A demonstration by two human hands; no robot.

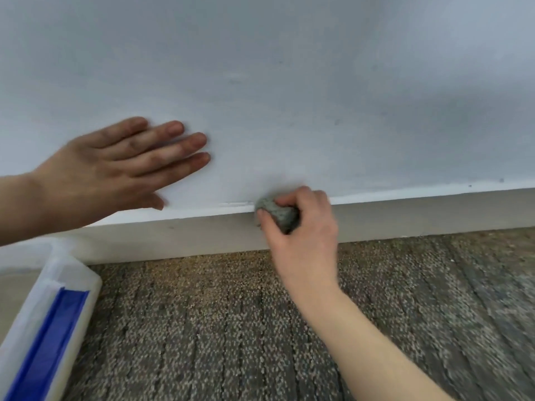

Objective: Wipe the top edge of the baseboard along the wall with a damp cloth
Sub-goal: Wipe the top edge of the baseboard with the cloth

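Crouched by the wall (pixel 289 82), the person lays the left hand (pixel 115 169) flat against it, fingers straight and holding nothing. The right hand (pixel 304 230) grips a bunched grey cloth (pixel 276 212), pressed on the top edge of the baseboard (pixel 405 215). On the carpet (pixel 231 328) at the left stands a translucent plastic tub (pixel 72 299) with a blue strip (pixel 49 337); I cannot make out its contents.

I am down at floor level in a finished indoor room, home or office I cannot tell. A pale painted wall (pixel 289 68) meets a plain white baseboard (pixel 405 217), with speckled brown-grey carpet (pixel 231 314) running up to it. A translucent plastic bin (pixel 84 287) sits on the carpet's left edge.
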